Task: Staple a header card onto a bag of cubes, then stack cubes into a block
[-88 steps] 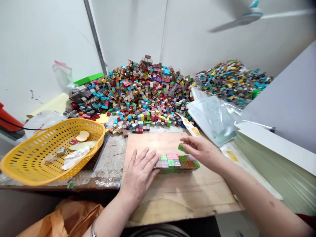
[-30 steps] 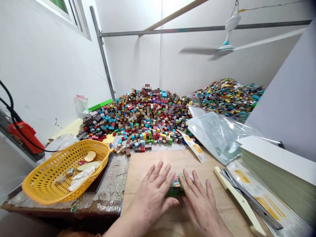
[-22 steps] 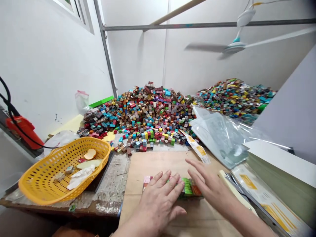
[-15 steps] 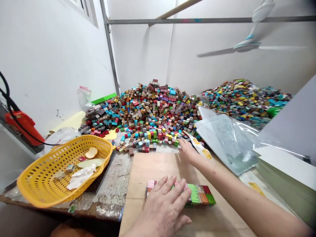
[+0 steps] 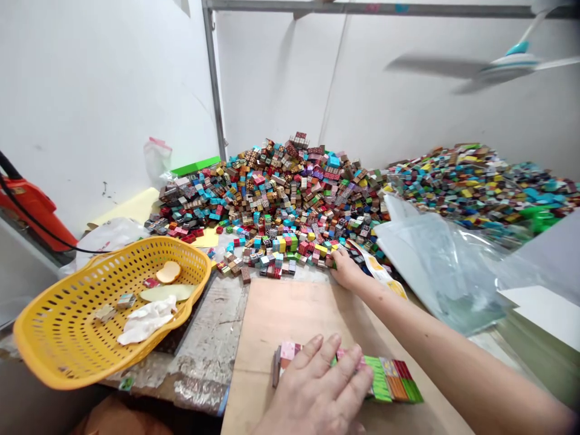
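Note:
My left hand (image 5: 324,386) lies with fingers spread on a row of patterned blocks (image 5: 378,377), covering its left and middle part. Green, orange and dark red blocks show at the row's right end. The row rests on a light wooden board (image 5: 285,308). Reaching forward past the board's far edge, my right hand (image 5: 347,270) touches the near edge of a big heap of small colourful blocks (image 5: 281,199). Its fingers are bent, and the fingertips are too small among the blocks to tell what they hold.
A yellow basket (image 5: 49,302) with a white tissue and a few small things stands at the left. Clear plastic sheets (image 5: 444,266) lie at the right, beside a printed strip (image 5: 380,272). Another block heap (image 5: 475,181) is behind them. A fan (image 5: 507,66) hangs above.
The view has shifted, with the basket lower left and the fan further right. My right hand's fingers have drawn in at the heap's edge. My left hand still rests on the row.

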`<act>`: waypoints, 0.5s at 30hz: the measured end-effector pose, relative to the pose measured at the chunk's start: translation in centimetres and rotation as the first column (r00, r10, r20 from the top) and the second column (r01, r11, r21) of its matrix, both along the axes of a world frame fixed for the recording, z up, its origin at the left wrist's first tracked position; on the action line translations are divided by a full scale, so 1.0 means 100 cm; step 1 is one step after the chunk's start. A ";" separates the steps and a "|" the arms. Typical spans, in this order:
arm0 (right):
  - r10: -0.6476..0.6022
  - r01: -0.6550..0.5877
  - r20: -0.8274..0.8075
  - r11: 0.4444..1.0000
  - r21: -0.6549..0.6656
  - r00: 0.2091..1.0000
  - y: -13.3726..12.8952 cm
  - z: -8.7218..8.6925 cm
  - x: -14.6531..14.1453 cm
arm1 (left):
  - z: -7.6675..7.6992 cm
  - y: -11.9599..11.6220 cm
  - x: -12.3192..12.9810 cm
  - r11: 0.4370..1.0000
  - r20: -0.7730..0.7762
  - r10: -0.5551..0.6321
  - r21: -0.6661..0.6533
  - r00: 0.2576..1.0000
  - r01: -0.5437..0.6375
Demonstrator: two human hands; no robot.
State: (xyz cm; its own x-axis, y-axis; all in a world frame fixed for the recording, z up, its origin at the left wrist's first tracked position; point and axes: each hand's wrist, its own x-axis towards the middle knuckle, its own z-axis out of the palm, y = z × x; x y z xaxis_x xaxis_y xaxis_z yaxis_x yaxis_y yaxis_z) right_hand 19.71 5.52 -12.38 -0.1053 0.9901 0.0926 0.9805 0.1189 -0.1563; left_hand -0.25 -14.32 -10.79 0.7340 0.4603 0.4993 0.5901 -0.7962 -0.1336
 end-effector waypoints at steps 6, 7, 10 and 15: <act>-0.037 0.036 -0.015 0.999 -0.041 0.999 -0.001 -0.001 -0.011 | 0.001 0.000 0.002 0.999 0.010 0.019 0.041 1.000 -0.019; -0.044 0.044 -0.017 0.998 -0.046 0.999 0.000 -0.001 -0.013 | 0.002 0.000 0.002 0.999 0.005 0.023 0.045 1.000 -0.023; -0.069 0.068 -0.011 0.996 -0.055 0.998 0.004 -0.002 -0.018 | 0.003 0.000 0.002 0.998 -0.009 0.028 0.059 1.000 -0.027; -0.094 0.095 0.018 0.994 -0.050 0.995 0.003 -0.003 -0.022 | 0.001 -0.001 0.003 0.998 -0.005 0.037 0.051 0.999 -0.037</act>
State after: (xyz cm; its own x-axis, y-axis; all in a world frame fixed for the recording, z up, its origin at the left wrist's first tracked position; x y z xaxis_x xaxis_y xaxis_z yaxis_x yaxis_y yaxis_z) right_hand 17.47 5.86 -12.68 -0.0117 0.9991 0.0409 0.9893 0.0175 -0.1446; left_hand 0.04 -14.38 -10.73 0.7201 0.4612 0.5185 0.6180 -0.7660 -0.1769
